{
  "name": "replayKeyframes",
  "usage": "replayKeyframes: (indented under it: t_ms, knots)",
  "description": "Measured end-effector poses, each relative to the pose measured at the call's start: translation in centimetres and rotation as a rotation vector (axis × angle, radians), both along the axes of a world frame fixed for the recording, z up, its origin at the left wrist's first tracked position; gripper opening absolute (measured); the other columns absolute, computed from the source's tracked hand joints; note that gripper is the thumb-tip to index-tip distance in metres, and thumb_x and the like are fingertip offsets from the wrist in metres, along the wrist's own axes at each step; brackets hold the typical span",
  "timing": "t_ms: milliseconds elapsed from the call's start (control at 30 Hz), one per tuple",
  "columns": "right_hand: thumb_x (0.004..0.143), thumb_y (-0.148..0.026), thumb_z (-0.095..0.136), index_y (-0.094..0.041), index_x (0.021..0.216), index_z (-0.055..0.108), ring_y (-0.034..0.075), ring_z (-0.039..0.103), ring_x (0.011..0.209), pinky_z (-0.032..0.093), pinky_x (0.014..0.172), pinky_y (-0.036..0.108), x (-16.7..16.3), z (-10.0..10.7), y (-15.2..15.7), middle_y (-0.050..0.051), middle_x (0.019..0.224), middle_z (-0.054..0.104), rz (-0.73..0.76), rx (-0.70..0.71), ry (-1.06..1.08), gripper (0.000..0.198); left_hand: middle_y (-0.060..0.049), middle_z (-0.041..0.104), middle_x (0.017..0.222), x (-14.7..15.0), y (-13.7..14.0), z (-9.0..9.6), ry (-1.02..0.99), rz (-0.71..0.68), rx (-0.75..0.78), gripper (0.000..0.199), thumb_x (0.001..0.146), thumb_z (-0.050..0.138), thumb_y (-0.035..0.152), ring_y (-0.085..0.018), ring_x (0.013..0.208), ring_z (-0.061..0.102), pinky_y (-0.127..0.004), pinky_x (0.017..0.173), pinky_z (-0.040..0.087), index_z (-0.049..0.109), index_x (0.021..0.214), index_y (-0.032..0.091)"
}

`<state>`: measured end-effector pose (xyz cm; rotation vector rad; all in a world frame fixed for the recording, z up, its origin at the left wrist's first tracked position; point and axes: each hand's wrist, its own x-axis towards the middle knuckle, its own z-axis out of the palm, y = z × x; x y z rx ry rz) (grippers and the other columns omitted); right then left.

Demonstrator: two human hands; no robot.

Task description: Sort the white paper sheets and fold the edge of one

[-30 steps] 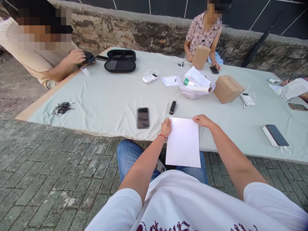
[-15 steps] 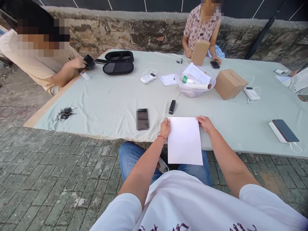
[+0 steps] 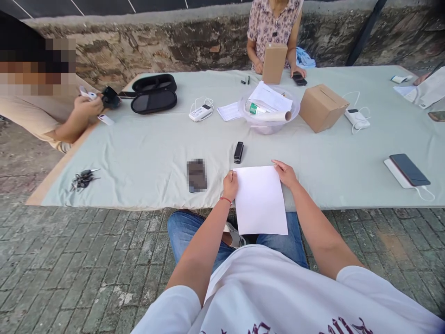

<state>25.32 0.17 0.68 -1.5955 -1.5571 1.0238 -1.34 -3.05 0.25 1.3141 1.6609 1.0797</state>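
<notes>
Head view, the only one I work from. I find the white sheet directly in front of the wearer, its upper part over the cloth-covered table and its lower part past the table's edge, above the jeans. I cannot tell whether its upper part touches the cloth.

The left hand is closed on the sheet at its upper left corner. The right hand grips the upper right corner, fingers extended along the top edge. The black stapler lies just beyond the top edge, near the left hand and apart from it. A dark, blurred item lies further left.

Handling assessment: I judge the sheet light and thin, stiff enough to stay flat between two corners but easily creased by a hard pinch. I cannot establish whether it is one leaf or a thin stack; if stacked, I would expect smooth leaves to slide on each other. Outdoors, a breeze could lift the free lower edge. I rate the two upper corners a sound hold: light pressure, thumb above, fingers beneath.
</notes>
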Motion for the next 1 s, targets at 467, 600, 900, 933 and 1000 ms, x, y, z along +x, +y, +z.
replayKeyframes:
  t_ms: [467, 600, 900, 933, 1000]
  knots:
    - [0.086, -0.041, 0.050, -0.024, 0.098, 0.073, 0.018, 0.062, 0.081, 0.046, 0.076, 0.029, 0.3, -0.5, 0.1, 0.001, 0.094, 0.072, 0.037, 0.008, -0.054, 0.031, 0.006, 0.031, 0.059, -0.4, -0.5, 0.2, -0.086, -0.096, 0.007, 0.045, 0.097, 0.035, 0.049, -0.013, 0.052, 0.032, -0.027, 0.058, 0.036, 0.053, 0.129, 0.023]
    - [0.086, -0.040, 0.050, -0.025, 0.096, 0.073, 0.018, 0.061, 0.077, 0.045, 0.074, 0.030, 0.4, -0.8, 0.2, 0.001, 0.091, 0.072, 0.029, 0.019, -0.055, 0.029, 0.004, 0.037, 0.061, -0.4, -0.4, 0.0, -0.134, -0.101, 0.003, 0.044, 0.097, 0.036, 0.050, -0.012, 0.052, 0.034, -0.026, 0.055, 0.035, 0.055, 0.125, 0.022]
    - [0.086, -0.044, 0.049, -0.024, 0.096, 0.072, 0.018, 0.058, 0.071, 0.044, 0.065, 0.029, 0.4, -1.1, 0.1, 0.001, 0.082, 0.068, 0.030, 0.026, -0.043, 0.031, 0.005, 0.033, 0.060, -0.4, -0.3, -0.1, -0.115, -0.099, -0.012, 0.044, 0.097, 0.035, 0.049, -0.012, 0.052, 0.032, -0.026, 0.054, 0.032, 0.053, 0.129, 0.022]
    - [0.086, -0.044, 0.049, -0.024, 0.096, 0.072, 0.018, 0.058, 0.071, 0.044, 0.065, 0.029, 0.4, -1.1, 0.1, 0.001, 0.081, 0.068, 0.029, 0.028, -0.044, 0.032, 0.004, 0.035, 0.061, -0.4, -0.2, -0.1, -0.107, -0.092, -0.014, 0.042, 0.097, 0.036, 0.048, -0.012, 0.052, 0.034, -0.026, 0.054, 0.033, 0.054, 0.125, 0.022]
    - [0.086, -0.044, 0.049, -0.024, 0.096, 0.072, 0.018, 0.058, 0.071, 0.044, 0.065, 0.029, 0.4, -1.2, 0.2, 0.001, 0.081, 0.068, 0.029, 0.030, -0.043, 0.032, 0.004, 0.037, 0.061, -0.4, -0.2, -0.1, -0.096, -0.081, -0.018, 0.040, 0.097, 0.036, 0.047, -0.013, 0.052, 0.035, -0.026, 0.055, 0.033, 0.056, 0.121, 0.022]
